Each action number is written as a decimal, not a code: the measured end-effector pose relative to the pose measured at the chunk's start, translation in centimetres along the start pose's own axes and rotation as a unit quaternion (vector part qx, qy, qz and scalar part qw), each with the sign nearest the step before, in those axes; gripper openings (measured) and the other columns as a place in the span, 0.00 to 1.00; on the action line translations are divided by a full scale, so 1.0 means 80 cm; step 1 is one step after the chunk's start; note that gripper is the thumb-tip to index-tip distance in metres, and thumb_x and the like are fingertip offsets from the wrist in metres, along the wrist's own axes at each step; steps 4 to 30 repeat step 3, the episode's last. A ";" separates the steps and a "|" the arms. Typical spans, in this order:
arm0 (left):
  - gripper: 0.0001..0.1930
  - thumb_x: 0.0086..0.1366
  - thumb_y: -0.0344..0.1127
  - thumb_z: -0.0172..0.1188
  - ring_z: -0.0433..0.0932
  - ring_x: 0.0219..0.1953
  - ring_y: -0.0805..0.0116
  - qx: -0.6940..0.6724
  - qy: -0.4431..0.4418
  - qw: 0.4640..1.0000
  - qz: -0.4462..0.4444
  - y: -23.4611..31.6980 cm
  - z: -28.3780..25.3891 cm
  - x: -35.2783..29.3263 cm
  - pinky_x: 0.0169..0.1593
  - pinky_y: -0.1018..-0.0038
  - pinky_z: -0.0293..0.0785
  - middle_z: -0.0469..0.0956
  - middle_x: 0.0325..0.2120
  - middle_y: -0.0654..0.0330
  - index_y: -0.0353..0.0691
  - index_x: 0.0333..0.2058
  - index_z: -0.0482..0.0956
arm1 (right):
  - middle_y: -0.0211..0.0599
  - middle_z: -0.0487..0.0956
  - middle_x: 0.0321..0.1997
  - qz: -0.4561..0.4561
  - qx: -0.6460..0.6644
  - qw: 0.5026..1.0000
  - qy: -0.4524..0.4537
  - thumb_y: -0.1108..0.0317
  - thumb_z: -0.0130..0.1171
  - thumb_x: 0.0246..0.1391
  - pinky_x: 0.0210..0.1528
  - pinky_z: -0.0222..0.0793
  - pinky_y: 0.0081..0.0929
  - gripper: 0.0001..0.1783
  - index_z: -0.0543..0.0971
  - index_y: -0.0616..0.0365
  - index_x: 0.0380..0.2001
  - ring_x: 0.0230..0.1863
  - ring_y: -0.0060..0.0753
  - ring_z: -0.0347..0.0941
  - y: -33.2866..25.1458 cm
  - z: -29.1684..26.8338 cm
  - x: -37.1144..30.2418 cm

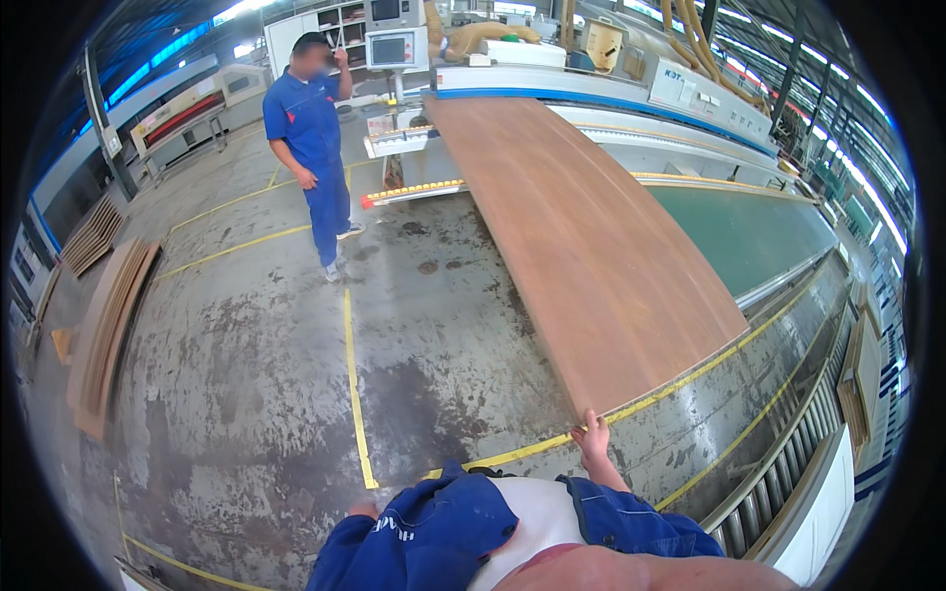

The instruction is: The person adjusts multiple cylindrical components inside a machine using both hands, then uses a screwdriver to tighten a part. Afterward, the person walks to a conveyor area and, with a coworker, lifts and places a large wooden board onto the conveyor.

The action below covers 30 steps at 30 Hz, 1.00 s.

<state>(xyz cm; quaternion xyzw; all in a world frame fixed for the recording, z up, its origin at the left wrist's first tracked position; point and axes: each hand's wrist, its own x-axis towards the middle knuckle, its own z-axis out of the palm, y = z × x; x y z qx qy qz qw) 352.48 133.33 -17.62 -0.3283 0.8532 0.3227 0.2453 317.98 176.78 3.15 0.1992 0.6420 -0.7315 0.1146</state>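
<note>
A long brown wooden panel (591,236) reaches from the machine down toward me, its far end under the machine's beam. At its near left corner is my right hand (592,438), with fingers closed on the panel's edge. My left hand (364,509) hangs low at my left side, just past the blue sleeve, apart from the panel. Only a small part of it shows, and its fingers cannot be made out.
A co-worker in blue (317,148) stands left of the edge-processing machine (680,94), near its control screen (392,51). A green conveyor belt (749,231) lies right of the panel. Stacked boards (103,335) stand left; a roller conveyor (778,468) runs at right. Yellow tape (355,394) marks the floor.
</note>
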 end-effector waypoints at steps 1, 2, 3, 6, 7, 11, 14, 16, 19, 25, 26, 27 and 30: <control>0.19 0.63 0.51 0.59 0.84 0.39 0.44 -0.047 -0.008 0.997 -0.052 -0.021 0.010 -0.006 0.42 0.51 0.78 0.86 0.37 0.49 0.42 0.42 0.84 | 0.44 0.73 0.54 -0.014 -0.003 1.000 -0.003 0.46 0.60 0.65 0.38 0.81 0.30 0.36 0.66 0.63 0.63 0.37 0.36 0.79 0.005 -0.004 0.004; 0.19 0.63 0.51 0.60 0.84 0.39 0.45 -0.088 -0.010 0.992 -0.089 -0.032 0.017 -0.010 0.42 0.52 0.78 0.86 0.37 0.49 0.42 0.42 0.84 | 0.44 0.75 0.51 -0.016 -0.012 1.000 0.011 0.46 0.58 0.66 0.36 0.80 0.29 0.35 0.67 0.64 0.62 0.36 0.35 0.80 0.011 -0.013 0.008; 0.19 0.63 0.51 0.60 0.84 0.39 0.46 -0.119 -0.008 0.986 -0.115 -0.039 0.022 -0.013 0.43 0.53 0.78 0.86 0.37 0.49 0.42 0.42 0.85 | 0.43 0.77 0.47 -0.024 -0.022 0.999 0.027 0.46 0.57 0.66 0.34 0.79 0.28 0.34 0.68 0.64 0.61 0.35 0.34 0.80 0.018 -0.024 0.014; 0.19 0.63 0.51 0.60 0.84 0.39 0.46 -0.119 -0.008 0.986 -0.115 -0.039 0.022 -0.013 0.43 0.53 0.78 0.86 0.37 0.49 0.42 0.42 0.85 | 0.43 0.77 0.47 -0.024 -0.022 0.999 0.027 0.46 0.57 0.66 0.34 0.79 0.28 0.34 0.68 0.64 0.61 0.35 0.34 0.80 0.018 -0.024 0.014; 0.19 0.63 0.51 0.60 0.84 0.39 0.46 -0.119 -0.008 0.986 -0.115 -0.039 0.022 -0.013 0.43 0.53 0.78 0.86 0.37 0.49 0.42 0.42 0.85 | 0.43 0.77 0.47 -0.024 -0.022 0.999 0.027 0.46 0.57 0.66 0.34 0.79 0.28 0.34 0.68 0.64 0.61 0.35 0.34 0.80 0.018 -0.024 0.014; 0.19 0.63 0.51 0.60 0.84 0.39 0.46 -0.119 -0.008 0.986 -0.115 -0.039 0.022 -0.013 0.43 0.53 0.78 0.86 0.37 0.49 0.42 0.42 0.85 | 0.43 0.77 0.47 -0.024 -0.022 0.999 0.027 0.46 0.57 0.66 0.34 0.79 0.28 0.34 0.68 0.64 0.61 0.35 0.34 0.80 0.018 -0.024 0.014; 0.19 0.63 0.51 0.60 0.84 0.39 0.46 -0.119 -0.008 0.986 -0.115 -0.039 0.022 -0.013 0.43 0.53 0.78 0.86 0.37 0.49 0.42 0.42 0.85 | 0.43 0.77 0.47 -0.024 -0.022 0.999 0.027 0.46 0.57 0.66 0.34 0.79 0.28 0.34 0.68 0.64 0.61 0.35 0.34 0.80 0.018 -0.024 0.014; 0.19 0.63 0.51 0.60 0.84 0.39 0.46 -0.119 -0.008 0.986 -0.115 -0.039 0.022 -0.013 0.43 0.53 0.78 0.86 0.37 0.49 0.42 0.42 0.85 | 0.43 0.77 0.47 -0.024 -0.022 0.999 0.027 0.46 0.57 0.66 0.34 0.79 0.28 0.34 0.68 0.64 0.61 0.35 0.34 0.80 0.018 -0.024 0.014; 0.19 0.63 0.51 0.60 0.84 0.39 0.46 -0.119 -0.008 0.986 -0.115 -0.039 0.022 -0.013 0.43 0.53 0.78 0.86 0.37 0.49 0.42 0.42 0.85 | 0.43 0.77 0.47 -0.024 -0.022 0.999 0.027 0.46 0.57 0.66 0.34 0.79 0.28 0.34 0.68 0.64 0.61 0.35 0.34 0.80 0.018 -0.024 0.014; 0.19 0.63 0.51 0.60 0.84 0.39 0.46 -0.119 -0.008 0.986 -0.115 -0.039 0.022 -0.013 0.43 0.53 0.78 0.86 0.37 0.49 0.42 0.42 0.85 | 0.43 0.77 0.47 -0.024 -0.022 0.999 0.027 0.46 0.57 0.66 0.34 0.79 0.28 0.34 0.68 0.64 0.61 0.35 0.34 0.80 0.018 -0.024 0.014; 0.19 0.63 0.51 0.60 0.84 0.39 0.46 -0.119 -0.008 0.986 -0.115 -0.039 0.022 -0.013 0.43 0.53 0.78 0.86 0.37 0.49 0.42 0.42 0.85 | 0.43 0.77 0.47 -0.024 -0.022 0.999 0.027 0.46 0.57 0.66 0.34 0.79 0.28 0.34 0.68 0.64 0.61 0.35 0.34 0.80 0.018 -0.024 0.014; 0.19 0.63 0.51 0.60 0.84 0.39 0.46 -0.119 -0.008 0.986 -0.115 -0.039 0.022 -0.013 0.43 0.53 0.78 0.86 0.37 0.49 0.42 0.42 0.85 | 0.43 0.77 0.47 -0.024 -0.022 0.999 0.027 0.46 0.57 0.66 0.34 0.79 0.28 0.34 0.68 0.64 0.61 0.35 0.34 0.80 0.018 -0.024 0.014; 0.19 0.63 0.51 0.60 0.84 0.39 0.46 -0.119 -0.008 0.986 -0.115 -0.039 0.022 -0.013 0.43 0.53 0.78 0.86 0.37 0.49 0.42 0.42 0.85 | 0.43 0.77 0.47 -0.024 -0.022 0.999 0.027 0.46 0.57 0.66 0.34 0.79 0.28 0.34 0.68 0.64 0.61 0.35 0.34 0.80 0.018 -0.024 0.014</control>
